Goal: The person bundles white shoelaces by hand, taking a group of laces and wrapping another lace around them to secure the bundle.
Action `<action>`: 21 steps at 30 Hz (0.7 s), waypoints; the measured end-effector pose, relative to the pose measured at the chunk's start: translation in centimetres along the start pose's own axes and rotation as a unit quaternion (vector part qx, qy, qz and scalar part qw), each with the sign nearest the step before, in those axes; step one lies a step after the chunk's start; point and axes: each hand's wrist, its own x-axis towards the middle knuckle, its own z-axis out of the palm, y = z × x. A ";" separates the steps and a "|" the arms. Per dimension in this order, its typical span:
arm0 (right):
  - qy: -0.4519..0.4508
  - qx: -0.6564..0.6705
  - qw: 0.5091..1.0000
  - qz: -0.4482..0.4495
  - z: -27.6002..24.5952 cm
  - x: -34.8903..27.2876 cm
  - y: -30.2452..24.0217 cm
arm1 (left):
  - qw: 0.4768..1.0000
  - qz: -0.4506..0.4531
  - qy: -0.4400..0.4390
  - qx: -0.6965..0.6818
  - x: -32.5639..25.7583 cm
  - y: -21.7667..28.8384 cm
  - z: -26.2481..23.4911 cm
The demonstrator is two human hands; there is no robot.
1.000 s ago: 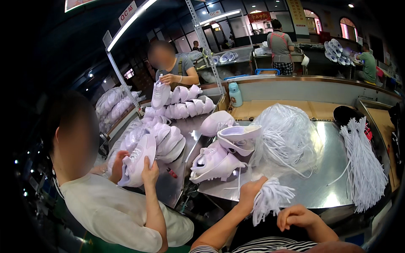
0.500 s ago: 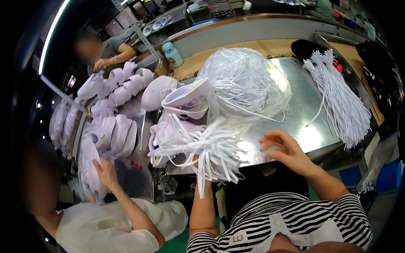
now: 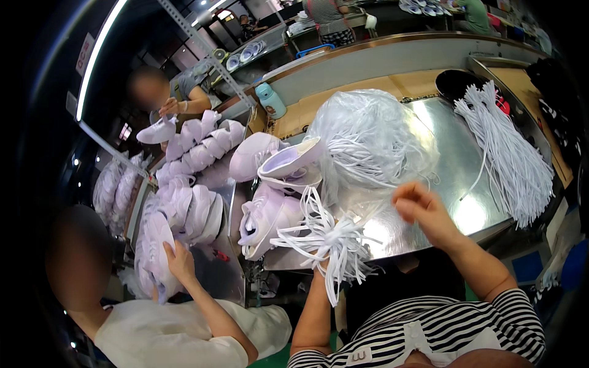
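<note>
A bunch of white shoelaces (image 3: 334, 242) spreads out in loose loops and ends over the table's front edge. My left hand (image 3: 320, 267) is closed on it from below, its fingers mostly hidden by the laces. To the right, my right hand (image 3: 424, 214) is raised above the metal table, apart from the bunch. Its fingers are bent and smeared by motion, so whether they pinch anything is unclear. Just left of the bunch lie pale lilac sneakers (image 3: 273, 214), one tipped with its opening showing (image 3: 291, 162).
Behind my hands sits a clear plastic bag (image 3: 374, 138) of white laces on the metal table (image 3: 454, 178). A long lace bundle (image 3: 506, 153) lies at the right. A light blue bottle (image 3: 270, 101) stands behind. At left, co-workers handle rows of sneakers (image 3: 190, 208).
My right hand has risen slightly, its spread fingers now drawn in. The lace bunch in my left hand hangs looser and narrower. The whole view has shifted a little.
</note>
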 end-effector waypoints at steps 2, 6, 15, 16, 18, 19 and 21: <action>0.003 0.016 1.000 0.009 0.8 1.7 -2.9 | 0.977 0.007 0.021 0.213 -0.1 0.1 0.6; -0.075 -0.057 0.994 0.055 3.9 4.9 -3.5 | 0.845 0.051 0.069 0.527 -0.5 0.3 3.2; -0.200 -0.003 0.968 0.154 0.7 3.1 -0.2 | 0.701 0.123 0.203 0.672 -0.5 0.8 1.3; -0.233 0.006 0.963 0.137 0.8 2.2 0.6 | 0.710 0.126 0.222 0.656 -0.4 1.0 1.2; -0.276 -0.022 0.956 0.093 1.1 0.4 1.2 | 0.875 0.106 0.251 0.401 0.1 0.9 1.0; -0.295 -0.025 0.953 0.064 1.2 -0.1 0.9 | 0.865 0.115 0.273 0.406 0.5 0.7 1.6; -0.322 0.127 0.924 0.162 0.6 -0.2 0.5 | 0.841 0.130 0.288 0.438 1.3 0.2 2.1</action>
